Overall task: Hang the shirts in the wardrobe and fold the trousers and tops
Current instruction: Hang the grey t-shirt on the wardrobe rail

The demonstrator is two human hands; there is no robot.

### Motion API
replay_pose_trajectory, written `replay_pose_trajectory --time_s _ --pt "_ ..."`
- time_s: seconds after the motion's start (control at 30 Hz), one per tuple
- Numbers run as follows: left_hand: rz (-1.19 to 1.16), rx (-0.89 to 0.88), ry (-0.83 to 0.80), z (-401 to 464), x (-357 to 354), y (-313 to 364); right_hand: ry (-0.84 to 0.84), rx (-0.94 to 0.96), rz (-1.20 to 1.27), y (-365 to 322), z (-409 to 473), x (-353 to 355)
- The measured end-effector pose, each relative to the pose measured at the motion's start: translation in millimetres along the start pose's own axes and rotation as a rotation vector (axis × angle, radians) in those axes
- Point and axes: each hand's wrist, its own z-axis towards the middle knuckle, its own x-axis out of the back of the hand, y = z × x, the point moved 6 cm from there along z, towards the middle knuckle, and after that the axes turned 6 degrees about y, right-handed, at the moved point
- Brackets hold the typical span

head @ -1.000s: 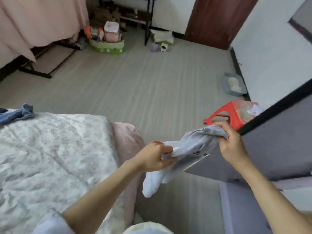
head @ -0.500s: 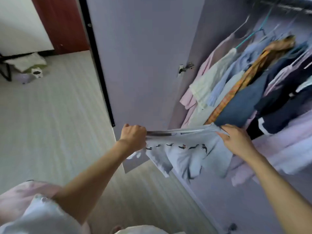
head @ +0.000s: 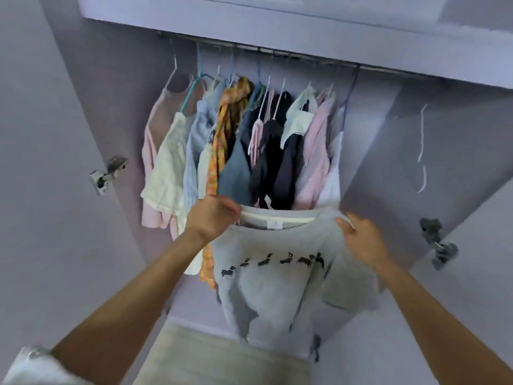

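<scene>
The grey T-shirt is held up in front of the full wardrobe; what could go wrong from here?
1. The grey T-shirt shows no hanger, so it likely cannot go on the rail yet.
2. The hanging clothes are packed tight; pushing in could knock one down.
3. The right hand only pinches one shoulder while the left hand grips the collar; the shirt may slip.

Soft matt grey cloth shirt point(head: 274, 282); smooth lilac wardrobe point(head: 55, 134); shiny metal hinge point(head: 107, 175).
</scene>
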Motion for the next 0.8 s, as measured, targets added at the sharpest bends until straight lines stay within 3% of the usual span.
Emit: replay_pose_trajectory --time_s 0.07,0.2,0.3,0.37,0.5,0.67,0.8 --pt "-0.007 -0.102 -0.02 27 -12 25 0.194 -0.089 -0.021 16 5 23" --pt "0.211 -0.326 0.074 61 -17 72 0.234 -0.194 -0.04 34 19 40" --pt "0.064 -0.419 0.155 80 -21 108 0.311 -0.245 0.095 50 35 63" --pt "-0.023 -0.493 0.191 90 -24 133 0.41 -0.273 0.061 59 55 86" --pt "-0.107 -0.544 0.2 99 -32 160 0.485 -0.373 -0.05 78 105 110" --pt "-0.171 -0.536 0.213 107 -35 164 0.532 -0.638 0.174 116 157 100" --pt "-0.144 -0.518 0.231 111 -29 159 0.54 -0.678 0.383 127 190 89"
